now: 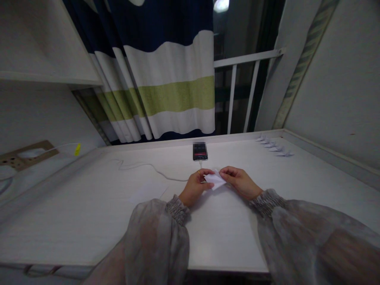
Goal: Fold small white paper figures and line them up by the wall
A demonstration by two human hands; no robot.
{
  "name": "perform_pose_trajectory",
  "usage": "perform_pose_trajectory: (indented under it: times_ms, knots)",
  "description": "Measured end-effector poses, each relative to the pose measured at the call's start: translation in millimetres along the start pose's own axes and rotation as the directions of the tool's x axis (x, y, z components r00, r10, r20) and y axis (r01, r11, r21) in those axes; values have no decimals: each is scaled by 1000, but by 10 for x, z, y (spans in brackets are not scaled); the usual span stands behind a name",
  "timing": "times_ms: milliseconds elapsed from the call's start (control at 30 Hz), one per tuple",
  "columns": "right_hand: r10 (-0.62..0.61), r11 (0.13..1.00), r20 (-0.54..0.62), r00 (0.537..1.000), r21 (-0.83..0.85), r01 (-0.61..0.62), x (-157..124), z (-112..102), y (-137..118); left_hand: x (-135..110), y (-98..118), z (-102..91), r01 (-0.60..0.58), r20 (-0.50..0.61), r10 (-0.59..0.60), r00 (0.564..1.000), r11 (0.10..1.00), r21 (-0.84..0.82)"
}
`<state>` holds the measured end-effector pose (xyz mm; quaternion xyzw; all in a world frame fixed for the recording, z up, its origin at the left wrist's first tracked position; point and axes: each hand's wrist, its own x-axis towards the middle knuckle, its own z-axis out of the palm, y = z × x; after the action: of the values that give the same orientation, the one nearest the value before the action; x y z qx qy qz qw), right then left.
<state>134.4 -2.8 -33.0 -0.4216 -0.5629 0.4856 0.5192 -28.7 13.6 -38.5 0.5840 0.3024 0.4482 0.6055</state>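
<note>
From the paper [216, 181] as the dial's centre, the left hand [194, 189] pinches its nine o'clock side between thumb and fingers; the right hand [240, 183] pinches its side towards three o'clock with the fingertips; whether the paper rests on the worktop [225, 237] or is just above it, I cannot tell. It is folded into a small angular shape and looks partway through; at two o'clock, well apart, a row of folded pieces [274, 147], small and pointed, looks finished; the paper does not match them, so some shaping seems left; at nine o'clock a flat sheet [147, 192] looks unworked, though its outline is faint against the white.

No writing or brand can be read; the phone [200, 151] at eleven o'clock has a blurred screen with a red strip; the yellow tag [77, 149], between nine and ten, shows no legible letters.
</note>
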Motion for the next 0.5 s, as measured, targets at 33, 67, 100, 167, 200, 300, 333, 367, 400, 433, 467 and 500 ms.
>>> perform_pose_trajectory:
  times_ms: [33, 67, 100, 167, 200, 300, 333, 367, 400, 433, 467, 500]
  knots:
    - [-3, 1000, 5, 1000, 0, 3, 1, 0, -1, -1, 6, 1, 9, -2, -9, 1000, 1000, -11]
    - [-11, 1000, 7, 1000, 2, 11, 2, 1, -3, -1, 12, 3, 18, -3, -18, 1000, 1000, -26]
    - [-24, 1000, 5, 1000, 7, 24, 3, 0, -7, -2, 18, 5, 27, -6, -28, 1000, 999, -41]
    - [-60, 998, -9, 998, 22, 60, 2, -3, -17, -4, 32, 11, 47, -12, -48, 999, 997, -65]
    - [-71, 997, -12, 997, 21, 71, 2, -7, -20, -5, 39, 13, 55, -14, -56, 998, 996, -74]
    - [-37, 999, 5, 999, -14, 37, 1, -23, -21, -11, 52, 17, 66, -24, -69, 997, 994, -88]
    - [-12, 1000, 13, 1000, -26, 12, 1, -28, -21, -12, 54, 17, 69, -27, -72, 997, 994, -88]
    - [13, 999, 16, 1000, -32, -13, 0, -30, -21, -13, 55, 18, 72, -31, -75, 997, 994, -84]
    - [34, 999, 16, 999, -26, -34, -1, -28, -24, -13, 56, 18, 74, -36, -77, 996, 994, -78]
    - [51, 999, 15, 999, -11, -50, -4, -24, -29, -13, 56, 19, 75, -45, -79, 996, 994, -73]
    - [63, 998, 17, 998, 8, -63, -7, -16, -38, -11, 56, 19, 73, -57, -77, 995, 995, -70]
    - [68, 997, 20, 997, 29, -69, -12, -6, -49, -10, 57, 19, 69, -72, -74, 995, 995, -66]
